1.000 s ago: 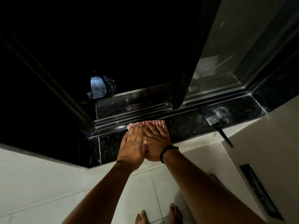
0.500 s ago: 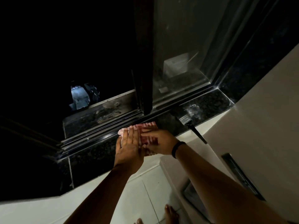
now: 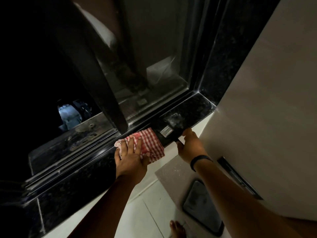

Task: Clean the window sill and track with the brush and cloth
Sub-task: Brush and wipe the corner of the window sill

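One cloth (image 3: 151, 146), one brush (image 3: 169, 133), both on sill (image 3: 82, 176). Your left hand (image 3: 131, 158) flat, fingers spread, pressing cloth near track (image 3: 68, 166). Your right hand (image 3: 188, 146) curled around brush handle at sill's near edge. Bare sill left of cloth.

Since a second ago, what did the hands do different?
The right hand slid off the checkered cloth and went right, to the handle of the brush lying on the sill; its fingers now curl around the handle at the sill's edge. The left hand stayed flat on the cloth, and the brush has not been lifted.
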